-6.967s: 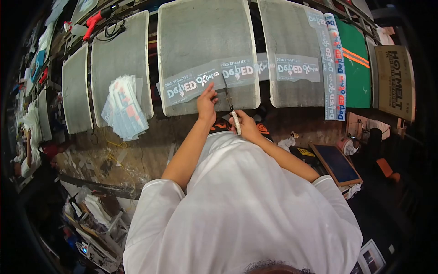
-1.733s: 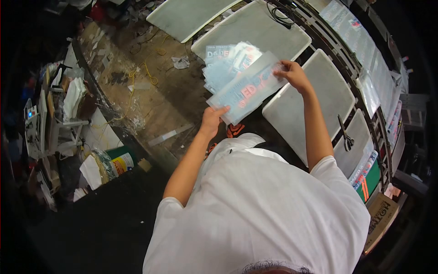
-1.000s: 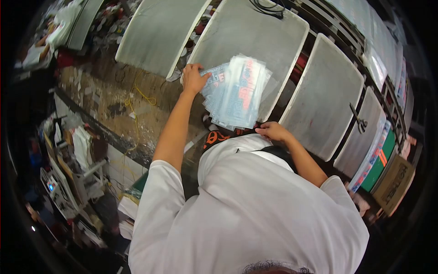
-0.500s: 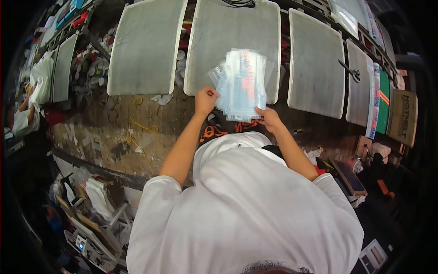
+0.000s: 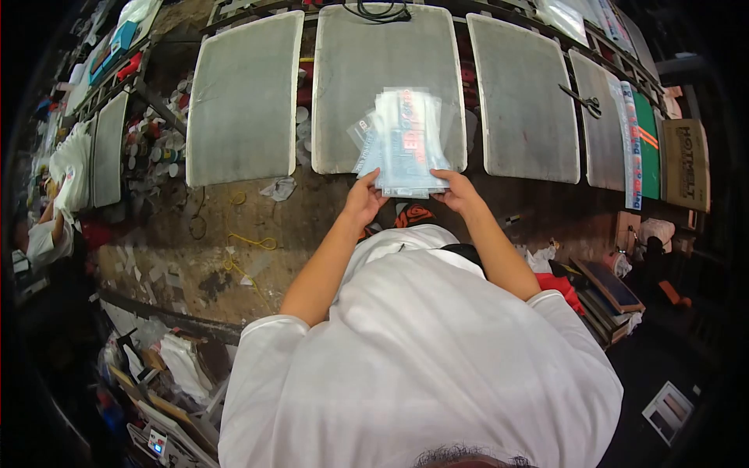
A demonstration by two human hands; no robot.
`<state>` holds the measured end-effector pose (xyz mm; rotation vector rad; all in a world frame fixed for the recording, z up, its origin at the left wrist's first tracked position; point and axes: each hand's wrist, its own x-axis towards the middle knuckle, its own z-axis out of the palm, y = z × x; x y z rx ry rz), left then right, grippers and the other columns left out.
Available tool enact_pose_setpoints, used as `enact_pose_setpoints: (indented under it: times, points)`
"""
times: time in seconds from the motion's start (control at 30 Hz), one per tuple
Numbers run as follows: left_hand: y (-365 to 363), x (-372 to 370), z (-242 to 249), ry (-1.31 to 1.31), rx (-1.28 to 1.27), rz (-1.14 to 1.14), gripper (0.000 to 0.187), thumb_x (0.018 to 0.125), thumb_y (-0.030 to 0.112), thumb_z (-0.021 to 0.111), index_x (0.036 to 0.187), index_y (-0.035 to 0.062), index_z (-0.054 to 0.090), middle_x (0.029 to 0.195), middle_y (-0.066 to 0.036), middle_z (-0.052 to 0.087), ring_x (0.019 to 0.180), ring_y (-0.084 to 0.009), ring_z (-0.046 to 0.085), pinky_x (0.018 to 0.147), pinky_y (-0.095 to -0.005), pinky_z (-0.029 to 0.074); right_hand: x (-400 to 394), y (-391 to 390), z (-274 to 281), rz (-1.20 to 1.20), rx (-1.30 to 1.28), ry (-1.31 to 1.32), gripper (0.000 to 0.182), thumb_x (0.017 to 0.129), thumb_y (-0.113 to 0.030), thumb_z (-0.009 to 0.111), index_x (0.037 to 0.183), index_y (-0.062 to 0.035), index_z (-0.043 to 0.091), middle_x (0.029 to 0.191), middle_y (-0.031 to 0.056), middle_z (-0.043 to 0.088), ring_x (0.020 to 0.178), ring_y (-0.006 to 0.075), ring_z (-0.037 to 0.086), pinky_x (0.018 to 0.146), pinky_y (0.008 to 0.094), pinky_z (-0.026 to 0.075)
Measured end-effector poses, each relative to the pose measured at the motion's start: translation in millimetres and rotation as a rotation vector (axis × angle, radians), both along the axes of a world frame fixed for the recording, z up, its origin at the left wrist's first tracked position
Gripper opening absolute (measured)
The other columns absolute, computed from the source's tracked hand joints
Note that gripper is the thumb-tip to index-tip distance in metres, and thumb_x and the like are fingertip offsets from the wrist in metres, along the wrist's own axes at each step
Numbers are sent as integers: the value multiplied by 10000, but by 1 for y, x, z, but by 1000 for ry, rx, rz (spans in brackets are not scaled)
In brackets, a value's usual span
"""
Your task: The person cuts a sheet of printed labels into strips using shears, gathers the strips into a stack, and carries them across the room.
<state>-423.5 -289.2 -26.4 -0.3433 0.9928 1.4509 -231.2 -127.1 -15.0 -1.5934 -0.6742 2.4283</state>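
Observation:
A fanned stack of clear plastic bags (image 5: pixel 409 148) with red and blue print lies over the near part of the middle grey board (image 5: pixel 343 86). My left hand (image 5: pixel 364 199) grips the near left corner of the stack, thumb on top and fingers underneath. On the opposite corner, my right hand (image 5: pixel 458 192) holds on in the same way, its fingers partly hidden below the bags. Several bags stick out at an angle on the left side of the pile.
More grey boards, one at the left (image 5: pixel 246 101) and one at the right (image 5: pixel 527 101), flank the middle one. Scissors (image 5: pixel 585 102) and a black cable (image 5: pixel 378 14) lie on boards. A cardboard box (image 5: pixel 686 165) stands far right. Another person's white sleeve (image 5: pixel 48 240) shows at far left.
My left hand has moved from beside the stack to its near left corner and now grips it. The bags look more squared together. The whole view has shifted slightly.

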Motion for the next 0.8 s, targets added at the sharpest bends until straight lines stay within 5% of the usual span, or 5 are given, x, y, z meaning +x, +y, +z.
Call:
enact_pose_setpoints:
  times: [0.2,0.37,0.5,0.63,0.8]
  points:
    - [28,3,39,-154,-20,135,403,922,150,621,1271,-9,500,1198,-137,600,1084,-261,606,927,-412,519,-2,22,7,98,-34,99,408,820,-110,704,1206,-39,593,1072,69,673,980,204,640,844,362,494]
    - [47,2,24,252,-37,-86,453,859,84,682,1239,-109,527,1163,-206,628,995,-294,664,834,-417,549,-6,51,20,221,-90,163,447,867,-159,653,1263,21,549,1180,132,641,1071,269,633,953,407,492]
    - [53,4,73,644,-238,-208,446,815,37,720,1192,-134,552,1124,-214,651,937,-288,680,793,-368,549,-12,66,17,122,-335,408,475,892,-200,639,1285,42,526,1207,175,627,1104,289,629,990,420,487]
    - [37,2,89,806,-206,-207,433,787,84,750,1127,-140,602,1079,-209,687,954,-264,672,827,-327,512,-36,57,25,235,-228,424,495,884,-172,674,1282,76,517,1216,195,626,1088,293,643,979,427,510]
    - [-10,-37,101,752,-89,10,585,798,34,754,1313,-62,495,1245,-133,611,1120,-237,593,969,-343,468,-99,37,108,410,228,381,468,808,-91,760,1204,82,581,1105,170,673,935,255,690,836,380,570]
